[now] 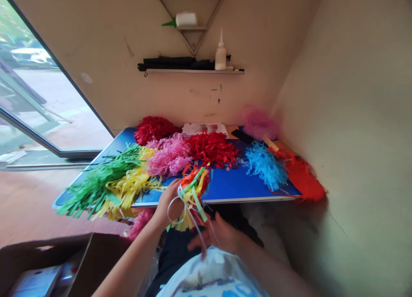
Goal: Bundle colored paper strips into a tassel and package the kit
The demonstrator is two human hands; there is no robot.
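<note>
My left hand [170, 204] is closed around a bundle of multicoloured strips [195, 189] in orange, yellow, green and red, held over the table's front edge. A thin white string [189, 209] loops out from the bundle and trails down toward my lap. Just below and to the right is my right hand [219, 237], slightly blurred, its thumb raised and its fingers apart. The string's loose ends pass close by these fingers; whether they touch is unclear.
On the blue table [236, 185] lie green strips [103, 181], yellow strips [131, 185], a pink bunch [170, 155], red bunches [210, 149], blue strips [265, 164] and orange strips [304, 177]. A cardboard box [99, 254] stands at lower left. White bottles [220, 56] sit on wall shelves.
</note>
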